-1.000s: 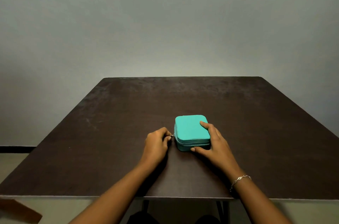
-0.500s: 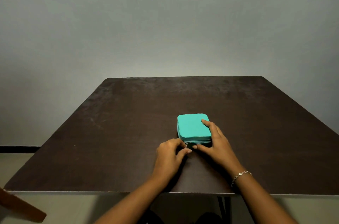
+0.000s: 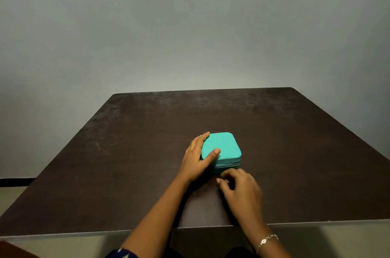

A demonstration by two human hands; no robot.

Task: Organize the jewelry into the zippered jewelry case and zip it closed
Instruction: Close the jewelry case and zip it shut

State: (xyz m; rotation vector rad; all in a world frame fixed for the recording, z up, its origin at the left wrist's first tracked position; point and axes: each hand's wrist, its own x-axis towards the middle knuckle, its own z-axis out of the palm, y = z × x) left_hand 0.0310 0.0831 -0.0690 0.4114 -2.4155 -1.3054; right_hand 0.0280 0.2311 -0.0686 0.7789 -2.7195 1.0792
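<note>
item: teal zippered jewelry case, closing stage

one jewelry case (image 3: 223, 145), teal, rounded corners, was recorded lying flat on a dark table (image 3: 126, 173), near the middle and towards the near edge. the lid was seen lowered onto the base. a zipper line (image 3: 229, 164) was noted along the front side; how far it had been run could not be told.

the left hand (image 3: 196, 162) was laid against the case's left side, fingers held straight along the far-left corner and the thumb pressed on the lid. this was judged to be a brace, so that the case would not slide while the zipper was pulled.

the right hand (image 3: 242, 190) was placed just in front of the case, its fingers curled. whether a zipper pull was pinched there could not be told. a chain bracelet (image 3: 267, 239) was worn on that wrist.

no loose jewelry was seen on the table, so the packing was judged done.

brands, labels, writing: none legible on any surface.
</note>
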